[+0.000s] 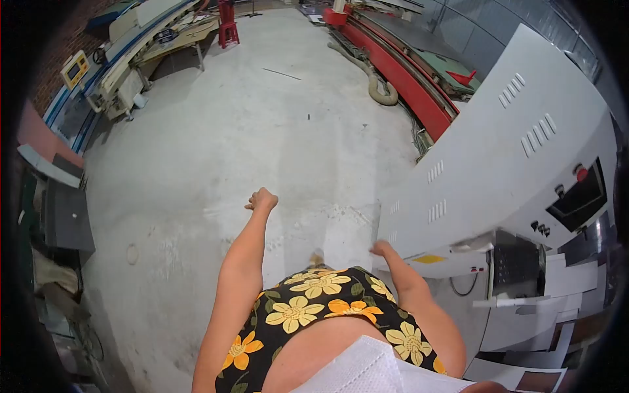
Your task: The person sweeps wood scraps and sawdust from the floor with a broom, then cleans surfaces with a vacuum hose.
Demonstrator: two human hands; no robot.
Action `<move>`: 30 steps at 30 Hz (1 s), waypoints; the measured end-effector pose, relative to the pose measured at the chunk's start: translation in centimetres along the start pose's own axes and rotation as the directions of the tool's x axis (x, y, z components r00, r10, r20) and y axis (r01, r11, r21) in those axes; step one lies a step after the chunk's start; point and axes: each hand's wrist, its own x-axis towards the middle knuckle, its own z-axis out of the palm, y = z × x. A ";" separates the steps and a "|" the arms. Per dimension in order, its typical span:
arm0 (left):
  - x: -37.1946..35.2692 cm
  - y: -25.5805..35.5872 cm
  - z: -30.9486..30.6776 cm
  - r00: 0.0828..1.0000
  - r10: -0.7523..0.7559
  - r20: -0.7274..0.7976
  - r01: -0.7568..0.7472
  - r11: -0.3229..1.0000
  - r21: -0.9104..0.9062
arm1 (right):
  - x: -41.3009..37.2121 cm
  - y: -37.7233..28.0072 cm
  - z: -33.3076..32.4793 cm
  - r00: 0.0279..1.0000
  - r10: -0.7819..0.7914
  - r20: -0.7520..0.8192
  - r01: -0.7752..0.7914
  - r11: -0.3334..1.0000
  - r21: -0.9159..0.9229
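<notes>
My left hand (262, 199) is held out in front of me over the grey floor (196, 157), its fingers curled in, with no object showing in it. Lower and to the right, my right hand (379, 248) hangs beside the lower edge of a tall light-grey cabinet (458, 177). Its fingers are small and blurred, so their shape and anything in them cannot be made out. Between my arms is black clothing with yellow and orange flowers (322, 284).
A long red machine (400, 72) with a thick hose (382, 98) runs along the right. At the far left are a machine with a yellow-framed panel (75, 69), a worktable (177, 49) and a red stool (227, 33). A dark box (67, 216) stands at the left.
</notes>
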 end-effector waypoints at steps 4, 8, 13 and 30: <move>9.8 3.5 -0.2 0.999 -0.049 -0.002 0.049 0.998 0.046 | 0.2 5.9 4.3 0.883 0.225 0.412 -0.281 0.957 0.078; 18.3 10.4 -2.9 0.999 0.016 0.033 -0.017 0.999 0.035 | 0.4 5.6 0.4 0.721 0.497 0.484 -0.693 0.532 0.486; 26.6 15.4 -6.8 0.992 0.096 -0.077 -0.096 0.995 0.004 | 21.5 8.7 2.8 0.977 0.121 0.172 -0.151 0.974 0.168; 65.2 21.0 -6.5 0.922 0.386 0.021 -0.339 0.834 -0.435 | 40.3 -2.8 -55.2 0.915 0.142 -0.378 0.260 0.511 0.819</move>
